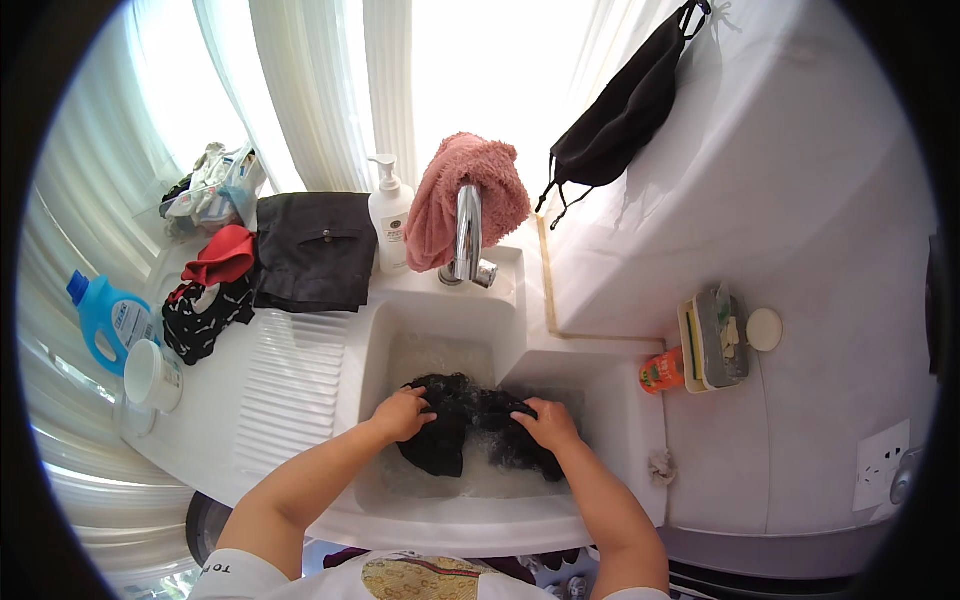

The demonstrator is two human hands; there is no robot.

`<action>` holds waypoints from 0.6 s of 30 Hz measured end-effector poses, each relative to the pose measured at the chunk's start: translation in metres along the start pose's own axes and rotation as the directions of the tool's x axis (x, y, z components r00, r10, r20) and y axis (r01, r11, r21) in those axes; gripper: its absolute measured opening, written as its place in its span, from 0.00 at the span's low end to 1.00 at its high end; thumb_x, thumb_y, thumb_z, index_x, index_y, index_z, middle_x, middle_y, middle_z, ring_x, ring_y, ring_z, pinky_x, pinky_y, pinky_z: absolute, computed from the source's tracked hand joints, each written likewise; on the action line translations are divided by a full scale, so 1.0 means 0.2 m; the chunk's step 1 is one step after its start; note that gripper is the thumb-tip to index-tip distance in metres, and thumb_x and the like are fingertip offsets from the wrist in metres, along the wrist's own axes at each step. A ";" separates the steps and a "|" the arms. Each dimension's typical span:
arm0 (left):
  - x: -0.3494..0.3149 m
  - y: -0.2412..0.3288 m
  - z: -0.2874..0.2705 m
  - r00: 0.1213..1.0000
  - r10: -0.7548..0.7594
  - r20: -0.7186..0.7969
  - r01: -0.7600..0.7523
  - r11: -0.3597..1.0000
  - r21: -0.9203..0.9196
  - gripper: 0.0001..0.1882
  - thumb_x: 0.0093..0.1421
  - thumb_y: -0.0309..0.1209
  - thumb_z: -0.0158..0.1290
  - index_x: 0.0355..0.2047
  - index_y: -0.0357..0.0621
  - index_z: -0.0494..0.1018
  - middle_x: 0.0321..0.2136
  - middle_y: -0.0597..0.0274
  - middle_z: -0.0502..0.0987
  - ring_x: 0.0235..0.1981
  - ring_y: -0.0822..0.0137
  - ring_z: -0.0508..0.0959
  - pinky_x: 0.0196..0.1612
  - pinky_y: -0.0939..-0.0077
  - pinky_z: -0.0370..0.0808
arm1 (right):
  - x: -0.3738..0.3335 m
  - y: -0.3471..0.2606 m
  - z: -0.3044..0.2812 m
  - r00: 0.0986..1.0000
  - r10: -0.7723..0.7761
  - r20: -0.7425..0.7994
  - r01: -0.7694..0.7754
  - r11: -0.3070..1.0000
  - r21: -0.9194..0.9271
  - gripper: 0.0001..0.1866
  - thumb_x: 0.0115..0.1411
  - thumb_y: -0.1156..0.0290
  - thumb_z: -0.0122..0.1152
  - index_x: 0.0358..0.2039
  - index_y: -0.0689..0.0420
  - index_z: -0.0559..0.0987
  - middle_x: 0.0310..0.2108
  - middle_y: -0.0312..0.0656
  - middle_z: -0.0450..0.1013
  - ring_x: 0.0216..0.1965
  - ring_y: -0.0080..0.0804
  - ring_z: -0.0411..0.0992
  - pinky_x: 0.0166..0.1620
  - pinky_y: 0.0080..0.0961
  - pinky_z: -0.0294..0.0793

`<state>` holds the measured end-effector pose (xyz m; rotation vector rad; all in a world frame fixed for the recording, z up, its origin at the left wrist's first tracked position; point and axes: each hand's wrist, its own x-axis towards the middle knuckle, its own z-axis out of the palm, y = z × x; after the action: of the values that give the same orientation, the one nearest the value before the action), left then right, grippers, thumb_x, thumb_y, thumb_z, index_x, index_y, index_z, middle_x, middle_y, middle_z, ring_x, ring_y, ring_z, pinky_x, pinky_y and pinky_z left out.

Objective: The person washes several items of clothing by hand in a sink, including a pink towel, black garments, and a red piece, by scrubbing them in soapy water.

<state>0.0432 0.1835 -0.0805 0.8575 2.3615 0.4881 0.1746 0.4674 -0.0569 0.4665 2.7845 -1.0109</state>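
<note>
Left hand (402, 413) and right hand (547, 424) have grips clamped on the wet black fabric garment (436, 448) in the part-filled white rectangular sink (450, 532); best kneaded gently, kept low against splashing.

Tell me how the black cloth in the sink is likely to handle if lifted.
The black cloth would probably be floppy, since it lies crumpled and loose in the water. It would likely feel heavy for its size, as it looks soaked. Its wet surface might also make it somewhat slippery.
</note>
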 end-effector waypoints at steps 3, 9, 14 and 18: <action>-0.17 0.04 -0.28 0.977 0.138 -0.161 -0.135 0.990 0.026 0.12 0.59 0.35 0.55 0.42 0.47 0.79 0.63 0.52 0.61 0.61 0.50 0.64 0.60 0.61 0.65 | -0.14 -0.08 -0.28 0.987 0.067 -0.143 -0.043 0.986 0.162 0.17 0.54 0.61 0.66 0.37 0.62 0.81 0.31 0.48 0.79 0.31 0.34 0.77 0.39 0.28 0.74; -0.29 0.01 -0.57 0.917 0.213 -0.337 -0.318 0.901 -0.296 0.15 0.50 0.16 0.54 0.37 0.46 0.79 0.63 0.48 0.60 0.55 0.49 0.71 0.51 0.64 0.74 | -0.30 -0.03 -0.55 0.850 0.079 -0.520 0.133 0.924 0.358 0.11 0.54 0.69 0.64 0.31 0.65 0.79 0.23 0.40 0.76 0.25 0.21 0.69 0.32 0.23 0.69; -0.36 0.02 -0.61 0.861 0.302 -0.410 -0.292 0.952 0.089 0.14 0.49 0.16 0.51 0.34 0.47 0.78 0.53 0.55 0.73 0.46 0.55 0.77 0.45 0.67 0.77 | -0.36 0.16 -0.50 0.834 0.198 -0.515 0.108 0.857 0.504 0.08 0.52 0.72 0.61 0.25 0.65 0.75 0.24 0.38 0.73 0.26 0.24 0.68 0.31 0.25 0.68; -0.41 0.09 -0.49 0.905 0.323 -0.278 -0.284 0.944 0.170 0.14 0.49 0.18 0.51 0.35 0.49 0.77 0.50 0.59 0.76 0.42 0.56 0.79 0.43 0.66 0.77 | -0.44 0.08 -0.49 0.988 -0.010 -0.155 0.007 1.000 -0.019 0.15 0.45 0.61 0.67 0.29 0.58 0.80 0.28 0.45 0.76 0.28 0.40 0.73 0.35 0.30 0.73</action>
<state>0.0414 0.1289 0.0362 1.3050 2.5662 0.6401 0.2607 0.5206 0.0285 0.5546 2.9317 -0.9900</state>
